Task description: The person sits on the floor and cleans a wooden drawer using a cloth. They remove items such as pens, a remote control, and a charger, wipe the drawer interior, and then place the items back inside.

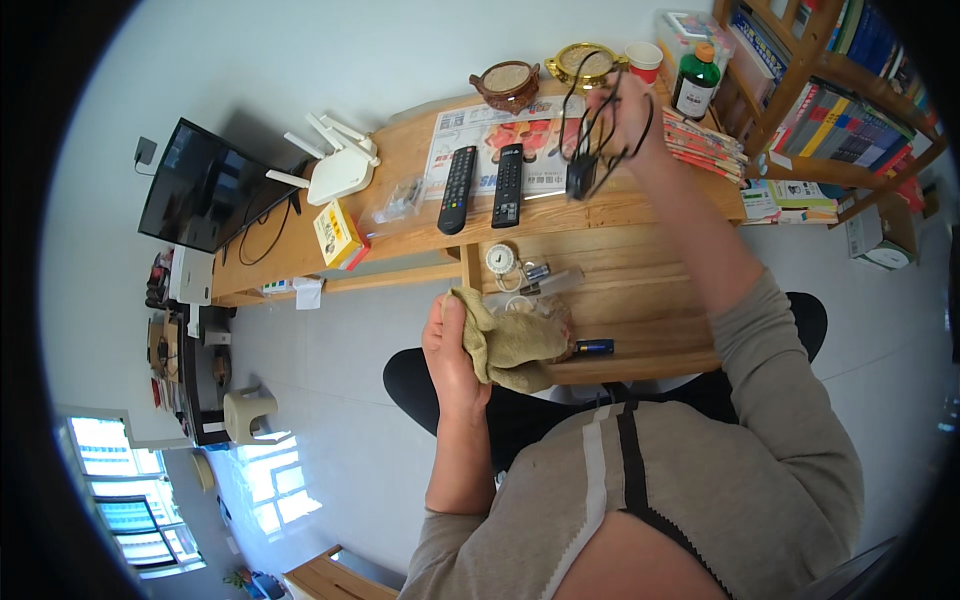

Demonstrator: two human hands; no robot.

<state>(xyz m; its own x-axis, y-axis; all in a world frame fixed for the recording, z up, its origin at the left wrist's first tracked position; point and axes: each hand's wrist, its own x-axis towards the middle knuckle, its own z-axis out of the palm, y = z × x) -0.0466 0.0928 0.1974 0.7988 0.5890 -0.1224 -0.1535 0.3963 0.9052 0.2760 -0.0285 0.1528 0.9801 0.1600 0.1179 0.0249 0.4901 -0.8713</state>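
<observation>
My left hand (450, 352) grips a khaki cloth (517, 337), thumb on top, above the left part of an open wooden drawer (645, 270). A coiled black cable (602, 112) hangs from my right hand (622, 120), raised over the right part of the desk, with a black plug adapter (580, 177) dangling below. In the drawer lie a white round dial (501, 258), a small battery-like cylinder (537, 271) and a dark blue battery (595, 346). The cloth partly hides a clear plastic bag.
Two remote controls (457, 191) lie partly on a newspaper (457, 127). Behind stand a brown pot (508, 86), a gold bowl (585, 64), a paper cup (643, 61) and a green bottle (697, 81). Leftward are a white router (341, 172), a yellow box (337, 234) and a monitor (214, 187).
</observation>
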